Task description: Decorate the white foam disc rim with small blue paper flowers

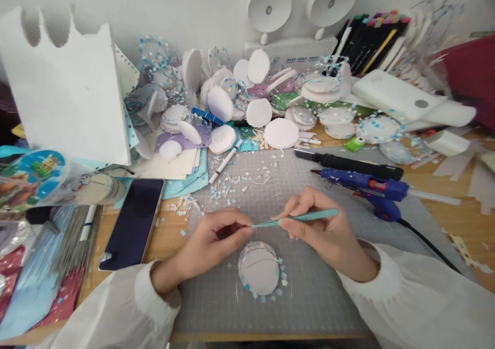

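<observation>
My right hand (313, 225) grips a pair of teal tweezers (313, 216), held almost level with the tip to the left. My left hand (218, 238) pinches a tiny pale blue piece (254, 227) between thumb and forefinger, right at the tweezer tip; its exact kind is too small to tell. Just below both hands, a round white disc (258, 271) lies on the grey cutting mat (216, 308). Small blue and white flower shapes (284, 276) ring its edge, and thin strands curve out beside it.
A blue glue gun (363, 184) with a cord lies at the right, below a black, pen-like tool (348, 162). At the left are a dark phone (133, 222) and a bundle of thin wires (77, 251). Many white discs (281, 133) are piled at the back, with paper scraps before them.
</observation>
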The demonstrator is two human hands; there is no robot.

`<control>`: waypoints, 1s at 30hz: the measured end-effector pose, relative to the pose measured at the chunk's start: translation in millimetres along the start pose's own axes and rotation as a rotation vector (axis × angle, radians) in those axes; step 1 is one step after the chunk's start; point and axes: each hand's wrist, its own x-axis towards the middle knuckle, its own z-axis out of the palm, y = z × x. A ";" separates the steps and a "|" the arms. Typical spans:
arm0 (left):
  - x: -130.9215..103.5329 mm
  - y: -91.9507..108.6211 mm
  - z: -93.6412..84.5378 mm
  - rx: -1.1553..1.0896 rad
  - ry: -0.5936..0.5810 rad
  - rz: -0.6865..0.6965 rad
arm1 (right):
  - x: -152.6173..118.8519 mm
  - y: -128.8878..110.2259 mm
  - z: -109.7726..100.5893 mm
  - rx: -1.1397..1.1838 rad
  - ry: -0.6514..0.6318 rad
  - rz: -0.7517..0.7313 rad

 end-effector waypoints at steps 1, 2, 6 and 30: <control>-0.1 0.1 0.0 -0.001 0.001 -0.005 | 0.0 0.6 -1.0 0.026 0.003 0.014; -0.1 0.1 0.1 -0.003 0.002 -0.010 | 0.1 1.4 -2.4 0.047 0.009 0.026; -0.1 0.0 -0.3 -0.035 0.007 -0.010 | 2.5 4.0 -9.0 0.043 0.073 0.005; -3.8 -8.2 -4.9 -0.540 0.107 -0.080 | 3.3 -32.3 36.7 -1.071 -0.367 -0.829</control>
